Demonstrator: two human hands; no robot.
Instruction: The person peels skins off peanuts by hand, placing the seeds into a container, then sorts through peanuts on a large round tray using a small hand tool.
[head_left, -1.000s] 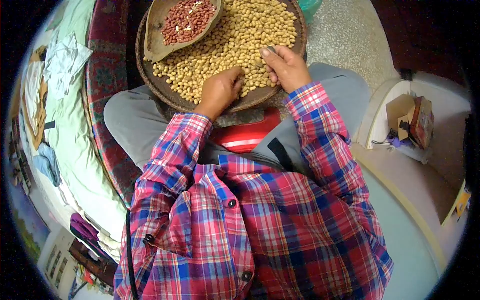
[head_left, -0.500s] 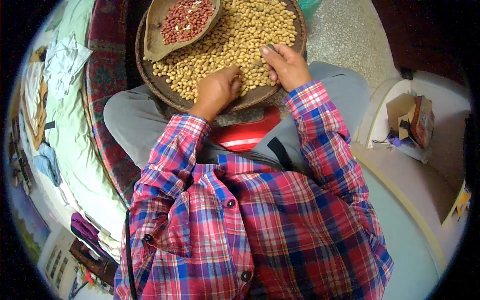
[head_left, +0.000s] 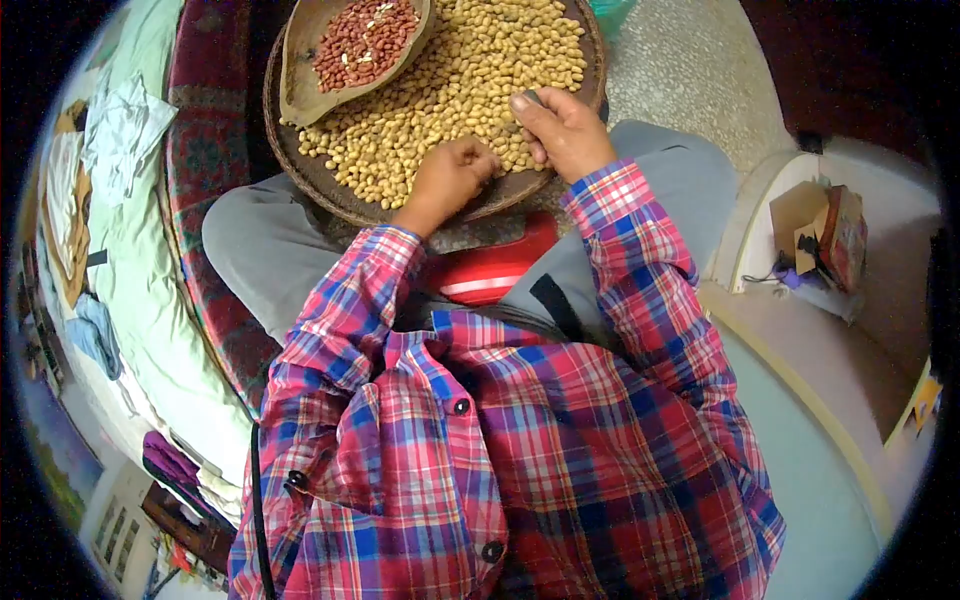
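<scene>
A round woven tray [head_left: 290, 150] lies across my lap, spread with unshelled peanuts [head_left: 500, 50]. On its left part rests a brown, scoop-like bowl [head_left: 300, 85] of red shelled peanuts [head_left: 365, 45]. My left hand [head_left: 450, 180] is over the tray's near edge with its fingers curled; what they pinch, if anything, is too small to make out. To its right, my right hand [head_left: 565, 130] is closed, thumb pressed on a small dark object [head_left: 532, 97] that I cannot identify.
A red object [head_left: 500, 265] shows between my legs under the tray. To the left is a bed with green sheets [head_left: 160, 270] and clothes. A white shelf at right holds an open cardboard box [head_left: 800, 215]. Green plastic [head_left: 610, 15] lies beyond the tray's right side.
My left hand has shifted slightly right and its fingers have lifted toward my right hand. The tray and bowl appear slightly further left in view. My right hand keeps its grip.
</scene>
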